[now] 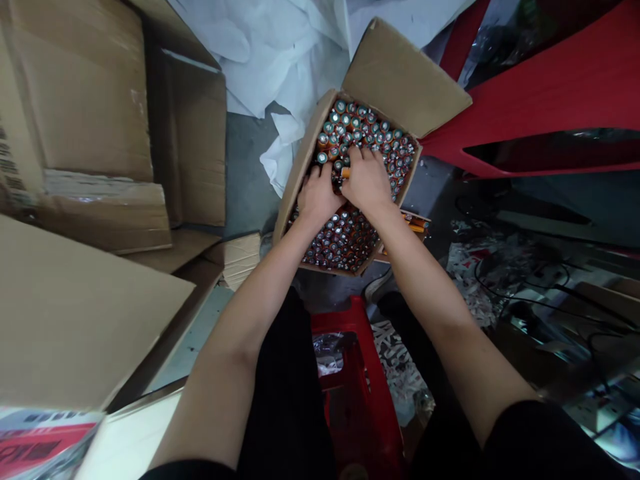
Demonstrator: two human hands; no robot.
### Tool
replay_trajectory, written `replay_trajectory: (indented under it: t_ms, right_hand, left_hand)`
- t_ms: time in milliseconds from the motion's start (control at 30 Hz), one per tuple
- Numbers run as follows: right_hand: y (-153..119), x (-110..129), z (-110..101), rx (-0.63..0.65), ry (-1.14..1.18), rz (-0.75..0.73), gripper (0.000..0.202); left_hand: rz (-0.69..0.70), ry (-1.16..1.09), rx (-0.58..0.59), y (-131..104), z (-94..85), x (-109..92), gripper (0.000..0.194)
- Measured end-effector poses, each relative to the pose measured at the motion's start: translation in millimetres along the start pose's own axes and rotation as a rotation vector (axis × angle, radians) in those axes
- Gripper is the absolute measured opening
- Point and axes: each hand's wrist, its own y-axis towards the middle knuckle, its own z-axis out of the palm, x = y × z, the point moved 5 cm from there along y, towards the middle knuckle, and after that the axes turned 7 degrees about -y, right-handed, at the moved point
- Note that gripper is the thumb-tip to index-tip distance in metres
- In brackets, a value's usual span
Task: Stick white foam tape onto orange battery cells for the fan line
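Note:
An open cardboard box (300, 167) on the floor is packed with small upright cylindrical cells (343, 240), orange-sided with teal or dark tops. Both of my hands reach into its middle. My left hand (319, 195) has its fingers bent down among the cells; their tips are hidden. Beside it, my right hand (369, 181) curls over the cells, with an orange cell (345, 173) showing at its thumb side. What the right fingertips hold beneath the hand cannot be made out.
Large open cardboard boxes (80, 100) fill the left side. A red stool (370, 380) stands between the legs, and red furniture (540, 100) is at upper right. More orange cells (417, 227) lie beside the box. White sheets (270, 53) lie above; cables and scraps at right.

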Motion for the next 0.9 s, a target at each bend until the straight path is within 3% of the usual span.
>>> replay_trajectory:
  t_ms: [167,333,467,733,900]
  right_hand:
    - [-3.2,2.8,12.0,-0.018,0.039,0.024,0.06]
    - [1.2,5.8,26.3,-0.059,0.139,0.054,0.057]
    - [5.3,8.0,29.6,-0.023,0.165,0.153,0.061]
    - [21.7,-0.6,20.4,0.19,0.141,0.133,0.076]
    - [14.0,12.9,14.6,0.208,0.091,0.125,0.074]
  left_hand:
    - [0.066,-0.014,-0.026,1.5,2.1,2.9,0.055]
    - [0.075,-0.057,-0.015,2.4,2.2,5.6,0.051]
    - [0.061,-0.094,-0.01,3.3,0.5,6.7,0.043]
    - [0.055,-0.081,0.042,11.7,5.8,9.9,0.078]
    - [0.077,-0.086,0.056,14.0,3.4,10.4,0.064]
